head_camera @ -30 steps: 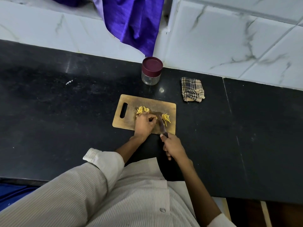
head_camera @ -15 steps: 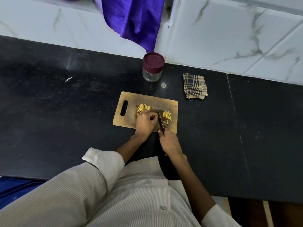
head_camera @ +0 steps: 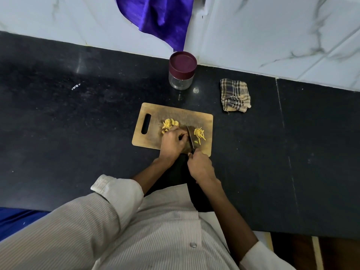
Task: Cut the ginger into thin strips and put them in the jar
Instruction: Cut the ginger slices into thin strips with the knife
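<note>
A wooden cutting board lies on the black counter. Yellow ginger slices sit piled near its middle, and a small heap of thin ginger strips lies toward its right side. My left hand rests on the board with curled fingers, pinning ginger under its fingertips; that piece is mostly hidden. My right hand grips the knife by the handle, the blade standing just right of my left fingers. The glass jar with a maroon lid closed on it stands behind the board.
A folded checked cloth lies right of the jar. A purple cloth hangs down the white marble wall above the jar. The counter's front edge runs near my body.
My right hand and the knife have shifted slightly forward and left on the board. The blade now sits closer to my left fingers. The ginger piles look the same.
</note>
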A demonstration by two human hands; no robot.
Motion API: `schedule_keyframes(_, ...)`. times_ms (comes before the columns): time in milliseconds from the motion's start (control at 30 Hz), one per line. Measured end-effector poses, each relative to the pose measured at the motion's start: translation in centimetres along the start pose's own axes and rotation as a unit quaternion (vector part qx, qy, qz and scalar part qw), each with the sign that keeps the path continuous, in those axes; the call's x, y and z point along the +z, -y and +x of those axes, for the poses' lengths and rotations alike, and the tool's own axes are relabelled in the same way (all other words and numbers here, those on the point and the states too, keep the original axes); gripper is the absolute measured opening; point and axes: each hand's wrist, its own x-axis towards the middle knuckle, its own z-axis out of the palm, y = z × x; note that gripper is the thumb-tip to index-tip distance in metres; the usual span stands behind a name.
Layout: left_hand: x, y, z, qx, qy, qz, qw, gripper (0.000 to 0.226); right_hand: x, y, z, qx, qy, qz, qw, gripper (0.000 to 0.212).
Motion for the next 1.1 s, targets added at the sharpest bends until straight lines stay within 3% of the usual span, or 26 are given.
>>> schedule_keyframes(467,0.2,0.0,-0.4,-0.016,-0.021,-0.020,0.999,0.012,0.6,-1.1,-0.9,0.029,0.028,0.009,0.999,0.033)
schedule_keyframes(767,0.1,0.1,-0.2,-0.042,-0.005,-0.032,0.999,0.008,0.1,-1.7,-1.5,0.034,-0.027,0.044,0.998,0.036)
schedule_keyframes(1100,0.0,0.2,-0.1,-0.039,-0.004,-0.036,0.999,0.011,0.0,-0.6,-1.5,-0.008,-0.012,0.041,0.999,0.034)
